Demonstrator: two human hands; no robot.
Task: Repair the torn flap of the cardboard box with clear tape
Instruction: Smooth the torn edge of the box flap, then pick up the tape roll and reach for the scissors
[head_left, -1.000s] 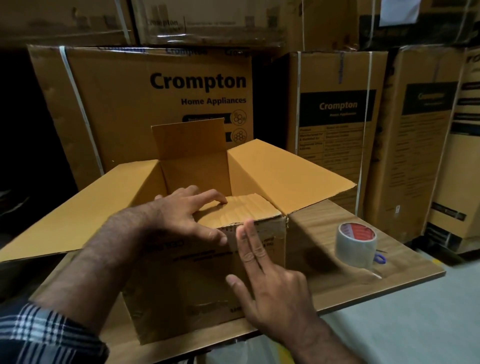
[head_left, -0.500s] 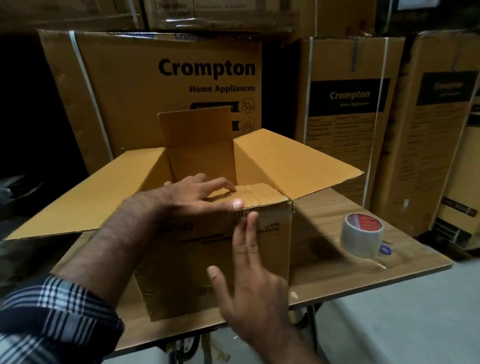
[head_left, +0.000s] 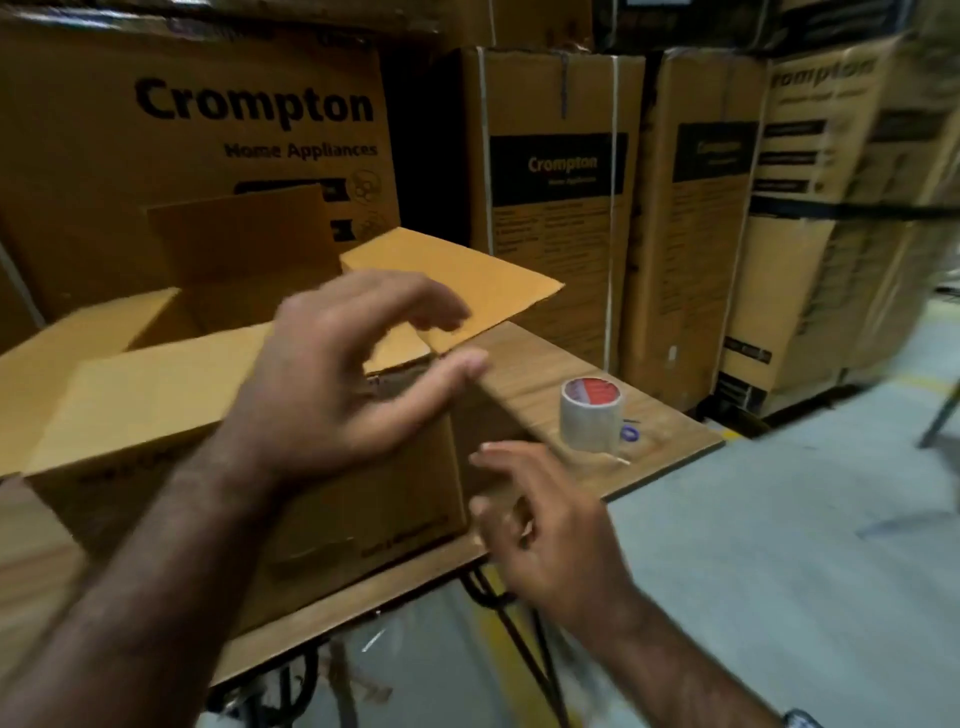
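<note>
One open cardboard box (head_left: 249, 467) sits on the wooden table (head_left: 545, 374), four flaps up or spread. One roll of clear tape (head_left: 591, 414) stands on edge to its right, apart from it, a small purple object (head_left: 629, 433) just beside the roll. Two hands in play: the left hand (head_left: 343, 384) hovers over the box's near right corner, fingers spread and holding nothing — it blocks the near flap there. The right hand (head_left: 545, 519) hangs between box and tape, fingers loosely curled, empty. Behind, stacked Crompton cartons (head_left: 561, 171) — count unclear, blurred.
</note>
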